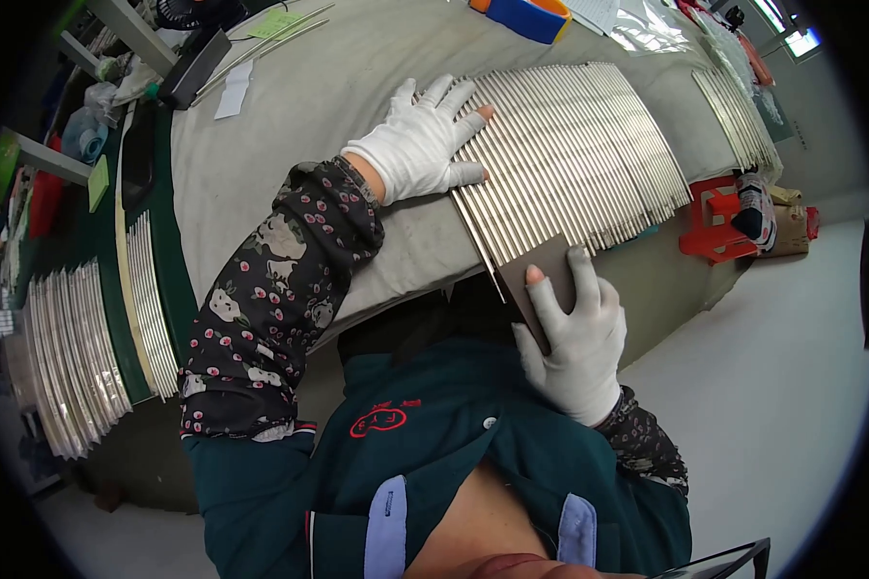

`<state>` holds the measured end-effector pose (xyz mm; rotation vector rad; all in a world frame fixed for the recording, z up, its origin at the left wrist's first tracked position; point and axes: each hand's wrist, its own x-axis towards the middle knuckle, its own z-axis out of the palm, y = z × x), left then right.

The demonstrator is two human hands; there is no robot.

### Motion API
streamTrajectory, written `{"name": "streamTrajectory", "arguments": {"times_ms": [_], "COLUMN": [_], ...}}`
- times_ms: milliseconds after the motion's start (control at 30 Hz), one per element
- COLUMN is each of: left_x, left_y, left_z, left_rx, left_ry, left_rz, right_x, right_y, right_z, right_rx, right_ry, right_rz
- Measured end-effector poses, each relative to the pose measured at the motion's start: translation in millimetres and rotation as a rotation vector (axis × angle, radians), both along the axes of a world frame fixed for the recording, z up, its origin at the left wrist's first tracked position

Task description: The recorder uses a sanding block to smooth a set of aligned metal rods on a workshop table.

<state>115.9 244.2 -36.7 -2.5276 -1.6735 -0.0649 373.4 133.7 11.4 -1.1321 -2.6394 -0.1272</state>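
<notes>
L hand [422,145], white glove w/ cut fingertips, lies flat and fingers spread on the left part of a row of thin metal rods [574,154] laid side by side on the grey-covered counter [280,145], rod ends reaching the counter's near edge. R hand [577,338], also gloved, pinches a dark brown flat pad [541,275] against the rod ends at that near edge, thumb on top.

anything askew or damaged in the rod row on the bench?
Mostly tidy. The metal rods lie side by side under the left hand, but their near ends are uneven. The right hand presses a brown flat block against them. No damage visible.
</notes>
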Motion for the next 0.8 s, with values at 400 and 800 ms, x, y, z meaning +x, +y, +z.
{"name": "streamTrajectory", "arguments": {"times_ms": [400, 800], "left_x": [-8, -9], "left_y": [-2, -8], "left_z": [0, 2], "left_rx": [0.019, 0.007], "left_ry": [-0.013, -0.044], "left_rz": [-0.022, -0.014], "right_x": [31, -37], "right_y": [-12, 23], "right_z": [17, 0], "right_rx": [-0.046, 0.03], "right_ry": [0.235, 0.051], "right_rz": [-0.004, -0.035]}}
